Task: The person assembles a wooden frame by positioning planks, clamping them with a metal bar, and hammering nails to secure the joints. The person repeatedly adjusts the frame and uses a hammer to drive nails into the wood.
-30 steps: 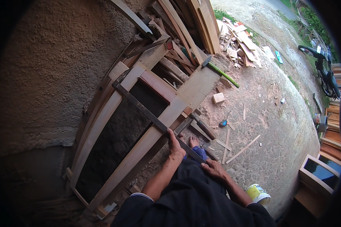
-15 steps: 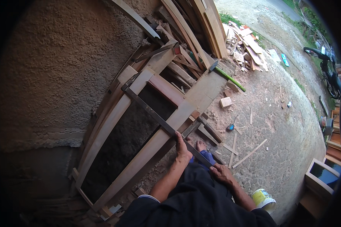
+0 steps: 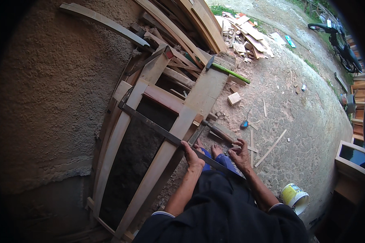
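A long dark metal bar clamp [image 3: 152,125] lies across a pale wooden frame [image 3: 164,156], its far jaw at the frame's left rail. Near the right rail its other arm carries a screw with a brown wooden handle [image 3: 222,133]. My left hand [image 3: 193,156] is closed around the bar just beside the right rail, thumb on top. My right hand [image 3: 241,156] is off the bar, fingers curved and apart, close to the end of the wooden handle; whether the fingertips touch it I cannot tell.
A green-handled hammer [image 3: 229,72] lies on the board at the frame's far end. On the ground are a blue tape measure [image 3: 244,124], a wood block [image 3: 234,98], thin strips and a white-yellow bucket [image 3: 295,197]. A rough wall [image 3: 61,101] stands left; scrap wood [image 3: 249,34] is piled beyond.
My right hand has let go of the bar's near end and risen to the clamp's wooden handle. My left hand still grips the bar. The view has shifted slightly.
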`<action>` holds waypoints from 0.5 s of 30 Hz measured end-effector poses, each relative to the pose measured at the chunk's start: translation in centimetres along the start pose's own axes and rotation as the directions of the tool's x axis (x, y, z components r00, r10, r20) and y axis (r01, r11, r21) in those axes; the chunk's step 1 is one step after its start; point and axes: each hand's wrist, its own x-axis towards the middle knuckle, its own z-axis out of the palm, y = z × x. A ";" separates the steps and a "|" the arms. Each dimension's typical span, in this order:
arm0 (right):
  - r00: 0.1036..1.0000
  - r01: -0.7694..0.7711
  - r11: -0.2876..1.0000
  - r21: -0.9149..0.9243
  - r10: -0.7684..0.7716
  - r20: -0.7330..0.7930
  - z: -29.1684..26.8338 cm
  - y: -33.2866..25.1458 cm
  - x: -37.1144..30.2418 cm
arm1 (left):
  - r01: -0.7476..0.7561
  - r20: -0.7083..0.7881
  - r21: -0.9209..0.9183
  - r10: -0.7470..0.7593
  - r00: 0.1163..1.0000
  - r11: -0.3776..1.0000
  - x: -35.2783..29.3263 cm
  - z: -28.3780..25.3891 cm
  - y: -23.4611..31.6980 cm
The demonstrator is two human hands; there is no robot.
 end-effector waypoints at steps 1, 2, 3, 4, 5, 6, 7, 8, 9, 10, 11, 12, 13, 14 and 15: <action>0.999 0.047 0.999 0.004 -0.047 0.013 0.6 0.6 1.0 | -0.012 -0.001 -0.007 0.012 1.000 1.000 0.5 -0.2 -0.2; 0.998 0.056 0.998 0.017 -0.056 0.025 0.9 1.0 1.8 | -0.022 -0.003 -0.016 0.022 1.000 1.000 1.0 -0.3 -0.3; 0.994 0.109 0.991 -0.076 -0.108 0.009 1.1 1.2 2.4 | -0.031 -0.002 -0.022 0.031 1.000 0.999 1.3 -0.4 -0.5; 0.992 0.122 0.979 -0.160 -0.125 -0.007 1.2 1.2 3.0 | -0.040 -0.001 -0.029 0.040 0.999 0.999 1.5 -0.4 -0.6; 0.994 0.088 0.966 -0.242 -0.099 -0.036 1.1 1.1 3.4 | -0.038 -0.006 -0.030 0.038 0.999 0.999 1.5 -0.5 -0.7; 0.965 0.250 0.935 -0.254 -0.262 -0.013 1.1 0.9 3.6 | -0.036 -0.011 -0.031 0.036 0.999 0.999 1.4 -0.4 -0.7; 0.990 0.144 0.981 -0.130 -0.143 0.014 0.9 0.6 3.7 | -0.022 -0.022 -0.026 0.022 1.000 0.999 1.2 -0.4 -0.8; 0.998 0.026 1.000 -0.009 -0.026 0.056 0.7 0.3 3.7 | -0.011 -0.034 -0.027 0.011 0.999 1.000 0.9 -0.3 -0.8; 0.992 -0.072 0.989 0.132 0.057 0.114 0.4 -0.1 3.6 | -0.003 -0.030 -0.020 0.003 1.000 1.000 0.6 -0.3 -0.7; 0.983 -0.161 0.971 0.176 0.141 0.120 0.4 -0.4 3.5 | 0.001 -0.023 -0.019 -0.001 1.000 1.000 0.3 -0.2 -0.5; 0.973 -0.218 0.945 0.244 0.189 0.135 0.4 -0.6 3.5 | 0.001 -0.003 -0.020 -0.001 1.000 1.000 0.2 0.0 -0.3; 0.961 -0.263 0.907 0.330 0.215 0.175 0.5 -0.9 3.5 | 0.037 0.037 -0.030 -0.035 0.999 0.999 -0.2 -0.1 0.0; 0.962 -0.262 0.923 0.283 0.228 0.147 0.6 -1.0 3.5 | 0.070 0.088 -0.040 -0.066 0.994 0.997 -0.4 -0.3 0.3; 0.966 -0.248 0.935 0.255 0.218 0.139 0.8 -1.2 3.6 | 0.115 0.054 -0.060 -0.112 0.992 0.992 -0.6 -0.1 0.3; 0.964 -0.262 0.941 0.213 0.243 0.111 0.9 -1.3 3.7 | 0.071 0.097 -0.046 -0.066 0.993 0.996 -0.7 0.0 0.4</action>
